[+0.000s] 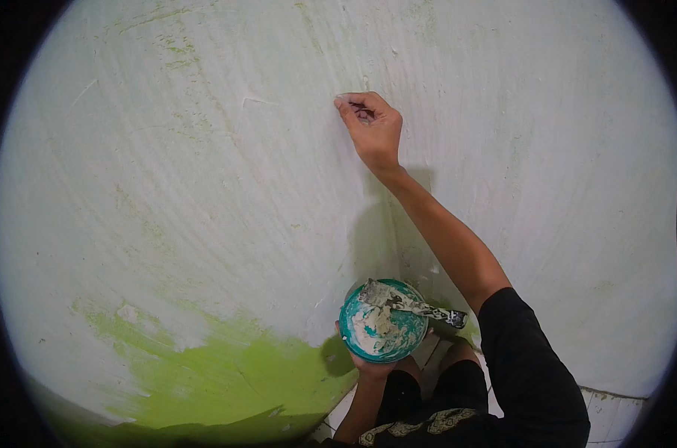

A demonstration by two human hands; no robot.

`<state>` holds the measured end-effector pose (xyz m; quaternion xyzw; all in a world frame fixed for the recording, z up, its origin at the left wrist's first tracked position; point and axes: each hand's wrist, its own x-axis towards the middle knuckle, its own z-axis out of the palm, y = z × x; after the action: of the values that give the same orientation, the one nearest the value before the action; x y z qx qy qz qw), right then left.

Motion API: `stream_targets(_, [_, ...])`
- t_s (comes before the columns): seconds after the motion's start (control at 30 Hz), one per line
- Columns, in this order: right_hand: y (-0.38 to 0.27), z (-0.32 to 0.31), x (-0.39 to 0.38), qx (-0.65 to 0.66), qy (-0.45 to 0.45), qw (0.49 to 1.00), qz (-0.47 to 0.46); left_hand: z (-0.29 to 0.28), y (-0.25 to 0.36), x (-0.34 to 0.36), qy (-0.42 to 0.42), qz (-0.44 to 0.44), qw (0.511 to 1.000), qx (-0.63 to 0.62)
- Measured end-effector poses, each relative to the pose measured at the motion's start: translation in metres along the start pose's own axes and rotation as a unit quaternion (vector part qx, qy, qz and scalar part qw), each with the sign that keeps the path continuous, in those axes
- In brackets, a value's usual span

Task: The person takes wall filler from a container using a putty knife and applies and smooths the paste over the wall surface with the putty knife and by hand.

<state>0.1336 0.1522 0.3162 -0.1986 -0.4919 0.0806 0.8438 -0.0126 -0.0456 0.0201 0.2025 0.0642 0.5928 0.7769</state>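
Note:
My left hand (368, 364) holds a round teal tub (383, 321) from below, low in the view. The tub is smeared with white filler, and a putty knife (409, 305) lies across its rim with the handle sticking out to the right. My right hand (372, 125) is raised against the wall (204, 187), fingers curled, fingertips pressed to the white surface. Whether something small sits between those fingers cannot be made out. A black sleeve covers my right upper arm.
The wall is coated white with faint green streaks showing through. A bare lime-green patch (226, 373) remains at the lower left. Pale floor tiles (607, 411) show at the bottom right, beside my knees.

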Motion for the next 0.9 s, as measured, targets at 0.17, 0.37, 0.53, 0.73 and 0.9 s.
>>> stream_targets(0.17, [0.004,-0.003,0.0,-0.048,-0.013,0.988,-0.148,0.014,0.003,0.001,-0.02,-0.049,0.996,-0.077])
stream_targets(0.37, [0.006,-0.008,0.005,-0.166,-0.026,0.942,-0.29,0.0,0.002,0.0,0.01,-0.035,0.994,-0.099])
stream_targets(0.53, [0.006,-0.008,0.002,-0.183,-0.036,0.928,-0.323,0.007,0.002,-0.001,-0.023,-0.053,0.986,-0.158])
stream_targets(0.73, [0.001,-0.007,-0.002,-0.216,-0.028,0.919,-0.329,0.006,0.001,-0.001,0.05,-0.022,0.998,-0.017])
stream_targets(0.9, [0.003,-0.013,-0.009,-0.271,-0.032,0.906,-0.325,0.017,0.0,0.001,0.03,-0.05,0.996,-0.062])
